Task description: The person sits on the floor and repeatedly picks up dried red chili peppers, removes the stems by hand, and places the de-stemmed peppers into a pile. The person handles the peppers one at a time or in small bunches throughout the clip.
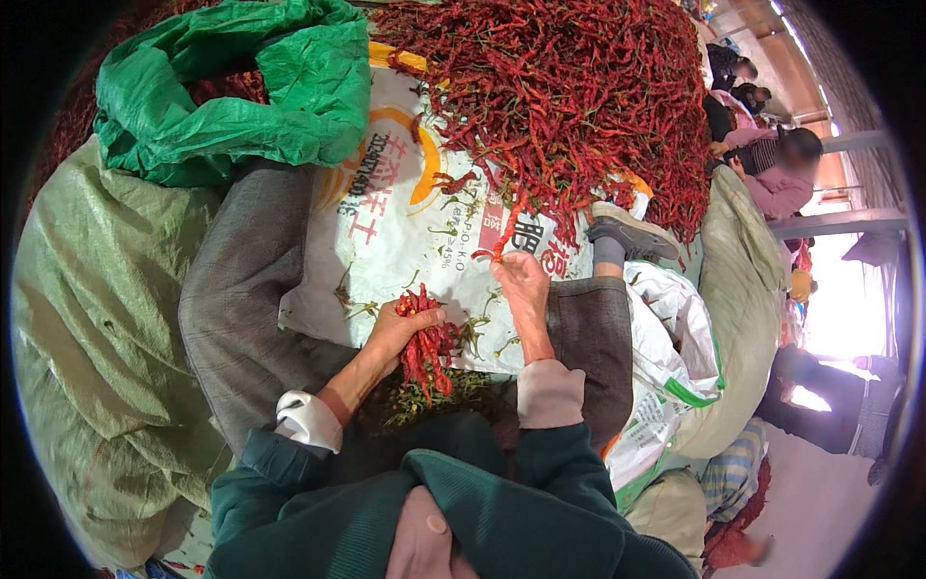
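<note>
A bunch of dried red chili peppers [427, 347] is clasped in my left hand [405, 329], its tips hanging down towards my lap. To the right, my right hand [521, 279] pinches red chili [512, 224] between thumb and fingers; whether it is one pod or two I cannot tell. Both hands are above a white printed woven sack [391, 268] spread flat between my legs. Loose green stems [470, 336] lie scattered on the sack near my hands. More stems [434, 398] are gathered in my lap below the bunch.
A large heap of red chilies [564, 94] rises beyond the sack. At the upper left, a green woven bag [304, 101] holds chilies, above a full pale-green sack [108, 347]. A white bag [673, 318] stands open at my right. Several people [774, 174] sit farther right.
</note>
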`<state>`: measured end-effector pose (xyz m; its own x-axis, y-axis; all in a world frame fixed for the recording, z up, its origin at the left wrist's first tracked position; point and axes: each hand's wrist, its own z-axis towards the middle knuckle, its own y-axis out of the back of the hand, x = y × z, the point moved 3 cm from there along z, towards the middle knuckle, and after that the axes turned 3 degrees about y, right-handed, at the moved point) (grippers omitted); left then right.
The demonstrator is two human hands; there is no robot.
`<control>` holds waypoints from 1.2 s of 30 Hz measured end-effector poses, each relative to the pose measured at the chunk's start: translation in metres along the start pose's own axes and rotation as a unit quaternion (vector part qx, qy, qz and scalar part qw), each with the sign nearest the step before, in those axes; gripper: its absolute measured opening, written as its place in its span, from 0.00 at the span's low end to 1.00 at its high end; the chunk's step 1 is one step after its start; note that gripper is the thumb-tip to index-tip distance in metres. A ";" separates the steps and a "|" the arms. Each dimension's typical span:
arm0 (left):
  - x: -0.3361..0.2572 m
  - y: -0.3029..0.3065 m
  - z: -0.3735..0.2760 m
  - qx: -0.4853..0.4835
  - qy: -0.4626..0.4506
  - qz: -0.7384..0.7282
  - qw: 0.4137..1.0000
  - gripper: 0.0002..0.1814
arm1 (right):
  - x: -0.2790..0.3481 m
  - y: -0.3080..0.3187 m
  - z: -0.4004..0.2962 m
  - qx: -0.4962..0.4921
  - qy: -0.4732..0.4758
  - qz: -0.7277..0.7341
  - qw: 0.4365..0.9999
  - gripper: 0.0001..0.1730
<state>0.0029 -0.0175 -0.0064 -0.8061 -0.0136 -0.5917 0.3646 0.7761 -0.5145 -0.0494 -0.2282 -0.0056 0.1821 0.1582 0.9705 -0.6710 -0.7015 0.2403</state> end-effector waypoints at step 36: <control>0.008 -0.007 -0.028 -0.044 -0.095 0.031 0.994 0.10 | 0.012 -0.045 -0.110 0.046 -0.162 0.200 0.965 0.10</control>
<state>-0.0191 -0.0054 0.0096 -0.6773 -0.0772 -0.7317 0.3616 0.8312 -0.4224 -0.0962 -0.1180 -0.0023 0.1473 -0.3527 0.9241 -0.6705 -0.7225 -0.1688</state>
